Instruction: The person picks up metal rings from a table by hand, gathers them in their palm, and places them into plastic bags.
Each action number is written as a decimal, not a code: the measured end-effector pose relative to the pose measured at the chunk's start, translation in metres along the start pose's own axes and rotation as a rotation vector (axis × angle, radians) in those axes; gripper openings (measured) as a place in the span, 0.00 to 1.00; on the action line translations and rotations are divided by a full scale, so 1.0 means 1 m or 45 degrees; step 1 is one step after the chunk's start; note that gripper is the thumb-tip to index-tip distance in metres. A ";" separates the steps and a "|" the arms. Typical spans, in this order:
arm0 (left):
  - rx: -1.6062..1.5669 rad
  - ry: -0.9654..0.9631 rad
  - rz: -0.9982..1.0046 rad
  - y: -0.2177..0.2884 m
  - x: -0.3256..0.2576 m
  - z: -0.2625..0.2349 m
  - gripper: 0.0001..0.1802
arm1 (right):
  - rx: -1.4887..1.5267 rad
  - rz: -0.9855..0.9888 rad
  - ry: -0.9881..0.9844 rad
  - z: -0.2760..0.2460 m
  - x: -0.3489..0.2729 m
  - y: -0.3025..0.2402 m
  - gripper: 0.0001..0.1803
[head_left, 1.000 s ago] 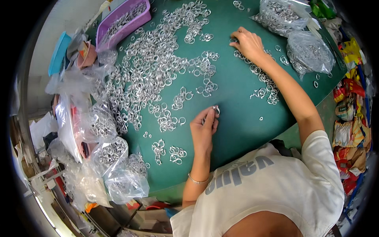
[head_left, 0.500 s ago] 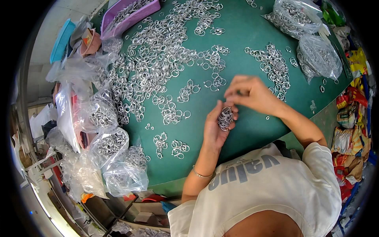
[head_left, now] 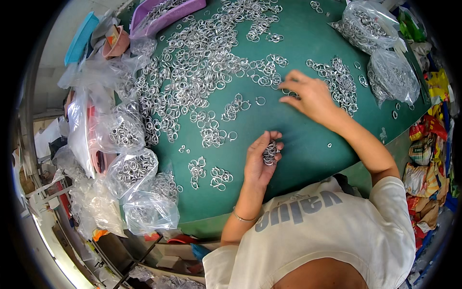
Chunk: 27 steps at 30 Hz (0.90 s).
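My left hand [head_left: 261, 156] is closed around a bunch of silver metal rings [head_left: 271, 152], held palm up near the table's front edge. Ahead of it and to the right, my right hand [head_left: 312, 98] reaches over the green table with thumb and fingers apart. A few rings [head_left: 291, 94] show between the spread fingertips; whether the fingers touch them is hard to tell. Just beyond lies a small cluster of rings [head_left: 267, 72]. To the right of that hand is another loose pile of rings [head_left: 342, 86].
A wide heap of rings [head_left: 192, 62] covers the table's far left. Smaller clusters [head_left: 211, 135] lie nearer. A purple bin [head_left: 166, 18] stands at the back left. Clear bags of rings [head_left: 137, 171] line the left edge; more bags [head_left: 392, 77] sit at the far right.
My right hand has moved away from the left hand, forward and right, and its fingers have spread over rings on the table. My left hand has shifted slightly, still holding its rings.
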<state>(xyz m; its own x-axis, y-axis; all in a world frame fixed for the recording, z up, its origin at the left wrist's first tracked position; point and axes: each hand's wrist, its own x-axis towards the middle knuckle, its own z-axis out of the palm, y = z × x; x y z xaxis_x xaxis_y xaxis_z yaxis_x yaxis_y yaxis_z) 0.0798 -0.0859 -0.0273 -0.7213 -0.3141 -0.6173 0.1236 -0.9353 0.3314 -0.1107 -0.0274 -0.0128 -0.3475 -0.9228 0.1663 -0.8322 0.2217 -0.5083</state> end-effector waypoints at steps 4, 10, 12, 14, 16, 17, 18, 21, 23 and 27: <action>0.053 -0.165 0.058 -0.001 0.006 -0.008 0.14 | -0.180 -0.135 -0.088 0.042 0.011 -0.012 0.11; 0.138 0.128 0.146 0.012 0.007 0.009 0.18 | 0.593 -0.017 -0.127 0.022 0.000 -0.024 0.07; 0.126 0.213 0.146 0.018 0.008 0.023 0.16 | 0.900 0.040 -0.381 0.006 -0.002 -0.031 0.08; 0.099 0.002 0.120 0.015 0.018 0.004 0.15 | 0.474 0.012 0.028 0.022 0.012 -0.013 0.09; 0.038 -0.082 0.089 0.014 0.023 0.000 0.13 | 0.130 0.107 0.224 0.030 0.031 -0.007 0.09; -0.009 -0.063 0.070 0.014 0.023 0.005 0.12 | 0.075 0.104 0.191 0.033 0.035 -0.005 0.09; -0.053 -0.045 0.053 0.015 0.023 0.008 0.12 | 0.021 0.098 0.162 0.037 0.040 -0.004 0.09; -0.010 0.043 0.036 0.016 0.024 0.008 0.09 | 0.198 0.030 0.272 0.037 0.040 0.002 0.07; 0.041 0.069 0.056 0.018 0.023 0.008 0.08 | 0.645 0.199 0.245 0.034 0.035 0.007 0.05; 0.203 0.139 0.098 0.021 0.024 0.018 0.11 | 1.651 0.879 -0.140 0.001 0.026 -0.004 0.06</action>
<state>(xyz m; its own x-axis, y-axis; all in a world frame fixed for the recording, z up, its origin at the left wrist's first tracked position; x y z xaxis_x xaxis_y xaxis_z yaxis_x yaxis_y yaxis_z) 0.0529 -0.1104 -0.0221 -0.6346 -0.4079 -0.6564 0.0602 -0.8729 0.4842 -0.1154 -0.0525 -0.0076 -0.4225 -0.7855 -0.4521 0.4623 0.2423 -0.8530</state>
